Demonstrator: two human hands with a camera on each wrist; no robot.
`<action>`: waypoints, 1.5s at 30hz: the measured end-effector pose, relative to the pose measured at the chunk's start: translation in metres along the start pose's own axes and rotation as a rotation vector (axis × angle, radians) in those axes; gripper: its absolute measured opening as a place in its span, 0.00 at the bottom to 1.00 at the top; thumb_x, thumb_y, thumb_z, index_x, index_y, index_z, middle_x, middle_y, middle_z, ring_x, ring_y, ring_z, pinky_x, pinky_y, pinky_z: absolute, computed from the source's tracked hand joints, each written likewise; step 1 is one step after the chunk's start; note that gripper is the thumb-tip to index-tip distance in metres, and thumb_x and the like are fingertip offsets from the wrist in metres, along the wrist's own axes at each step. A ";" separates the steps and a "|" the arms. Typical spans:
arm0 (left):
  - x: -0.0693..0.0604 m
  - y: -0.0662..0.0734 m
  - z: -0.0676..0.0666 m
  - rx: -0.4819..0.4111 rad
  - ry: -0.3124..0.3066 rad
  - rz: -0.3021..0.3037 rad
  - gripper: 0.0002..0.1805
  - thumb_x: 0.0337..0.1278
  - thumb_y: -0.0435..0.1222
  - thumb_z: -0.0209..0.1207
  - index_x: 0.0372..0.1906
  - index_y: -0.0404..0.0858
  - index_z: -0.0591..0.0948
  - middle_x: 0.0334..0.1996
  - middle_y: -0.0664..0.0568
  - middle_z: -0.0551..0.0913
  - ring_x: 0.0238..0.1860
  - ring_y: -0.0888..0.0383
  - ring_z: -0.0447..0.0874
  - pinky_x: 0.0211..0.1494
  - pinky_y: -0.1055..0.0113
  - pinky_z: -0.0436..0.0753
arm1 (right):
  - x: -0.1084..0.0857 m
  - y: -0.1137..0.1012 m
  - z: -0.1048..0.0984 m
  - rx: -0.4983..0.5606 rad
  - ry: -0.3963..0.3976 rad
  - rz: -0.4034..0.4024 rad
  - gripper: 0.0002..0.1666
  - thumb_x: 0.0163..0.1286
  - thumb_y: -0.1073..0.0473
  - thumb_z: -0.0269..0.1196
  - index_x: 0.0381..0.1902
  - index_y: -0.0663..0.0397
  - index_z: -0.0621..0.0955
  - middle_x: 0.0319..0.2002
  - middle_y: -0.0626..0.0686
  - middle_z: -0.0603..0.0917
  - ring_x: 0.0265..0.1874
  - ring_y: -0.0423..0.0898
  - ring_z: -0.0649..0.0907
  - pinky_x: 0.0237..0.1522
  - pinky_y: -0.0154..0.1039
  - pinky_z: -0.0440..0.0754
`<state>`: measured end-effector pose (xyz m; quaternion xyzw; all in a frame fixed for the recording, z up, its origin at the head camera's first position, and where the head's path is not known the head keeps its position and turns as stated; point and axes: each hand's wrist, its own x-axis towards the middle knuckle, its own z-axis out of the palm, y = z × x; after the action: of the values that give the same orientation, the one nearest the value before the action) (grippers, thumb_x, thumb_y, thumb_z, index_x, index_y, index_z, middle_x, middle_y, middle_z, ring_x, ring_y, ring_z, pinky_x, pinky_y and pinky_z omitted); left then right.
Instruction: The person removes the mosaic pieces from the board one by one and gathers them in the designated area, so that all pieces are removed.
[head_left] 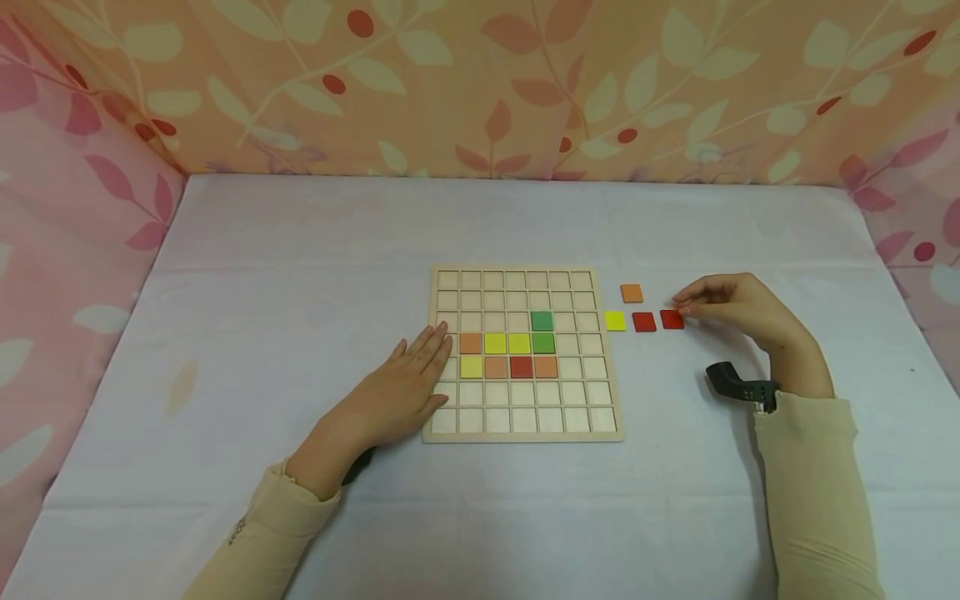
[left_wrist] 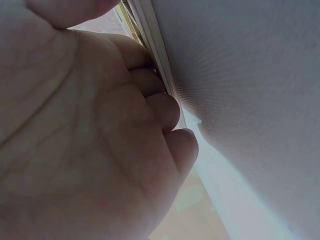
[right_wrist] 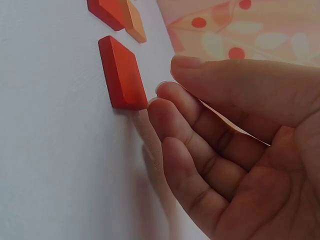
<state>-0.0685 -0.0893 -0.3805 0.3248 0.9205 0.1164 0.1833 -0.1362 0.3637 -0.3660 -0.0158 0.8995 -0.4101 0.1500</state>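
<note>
With the clock centred on the wooden grid board (head_left: 523, 418) and twelve at its far edge, the left hand (head_left: 401, 382) lies at nine o'clock, its grip relaxed and open, fingers extended over the rim and holding nothing. The right hand (head_left: 750, 308) is at about half past two; its grip is loosely curled around nothing, fingertips close beside the outermost red square tile (head_left: 672, 319), which lies flat on the white-covered table (head_left: 517, 517). Whether they touch it I cannot tell.

Toward nine o'clock from that tile lie a second red tile (head_left: 643, 322) and then a yellow tile (head_left: 615, 321), just beside the board; an orange tile (head_left: 632, 293) sits at two o'clock.

On the board, nine coloured tiles fill separate compartments around its middle: two green (head_left: 542, 321), three yellow (head_left: 495, 343), three orange (head_left: 470, 343) and one red (head_left: 521, 367). A floral curtain (head_left: 480, 83) hangs beyond twelve.
</note>
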 end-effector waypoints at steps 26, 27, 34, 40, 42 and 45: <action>-0.001 -0.001 0.002 0.019 0.001 0.007 0.38 0.70 0.44 0.48 0.72 0.26 0.47 0.74 0.38 0.38 0.74 0.45 0.34 0.71 0.47 0.47 | 0.009 -0.046 0.035 0.061 -0.107 -0.158 0.14 0.61 0.61 0.67 0.41 0.66 0.82 0.36 0.43 0.84 0.25 0.44 0.77 0.21 0.35 0.73; -0.001 -0.001 0.002 0.020 0.003 0.009 0.38 0.70 0.43 0.48 0.72 0.26 0.47 0.74 0.38 0.38 0.74 0.45 0.34 0.71 0.47 0.47 | 0.009 -0.049 0.037 0.059 -0.113 -0.162 0.14 0.61 0.61 0.67 0.41 0.65 0.82 0.37 0.42 0.84 0.24 0.43 0.76 0.20 0.35 0.72; -0.001 -0.001 0.001 0.025 0.002 0.010 0.38 0.70 0.44 0.47 0.72 0.26 0.47 0.74 0.37 0.38 0.74 0.45 0.34 0.71 0.47 0.47 | 0.018 -0.063 0.052 0.070 -0.177 -0.210 0.11 0.61 0.63 0.67 0.39 0.65 0.83 0.35 0.55 0.86 0.28 0.42 0.81 0.28 0.31 0.77; -0.001 0.000 0.000 0.017 -0.003 0.009 0.38 0.70 0.43 0.47 0.72 0.26 0.47 0.74 0.37 0.38 0.73 0.45 0.35 0.71 0.46 0.47 | 0.024 -0.073 0.062 0.117 -0.235 -0.227 0.11 0.61 0.67 0.66 0.40 0.69 0.82 0.39 0.62 0.85 0.36 0.41 0.83 0.37 0.30 0.80; -0.001 0.001 0.000 0.016 -0.005 0.008 0.38 0.70 0.43 0.47 0.72 0.26 0.47 0.74 0.37 0.38 0.73 0.45 0.35 0.71 0.46 0.47 | 0.026 -0.077 0.066 0.119 -0.248 -0.227 0.11 0.61 0.67 0.65 0.40 0.69 0.82 0.40 0.62 0.85 0.38 0.41 0.84 0.38 0.30 0.80; -0.002 0.001 0.000 0.019 -0.005 0.008 0.38 0.70 0.43 0.47 0.72 0.26 0.47 0.74 0.38 0.38 0.74 0.45 0.34 0.71 0.47 0.47 | 0.029 -0.083 0.071 0.107 -0.263 -0.233 0.11 0.61 0.67 0.66 0.40 0.68 0.82 0.40 0.62 0.85 0.38 0.42 0.83 0.39 0.29 0.79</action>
<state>-0.0671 -0.0898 -0.3797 0.3305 0.9198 0.1074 0.1822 -0.1515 0.2528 -0.3557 -0.1652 0.8413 -0.4661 0.2183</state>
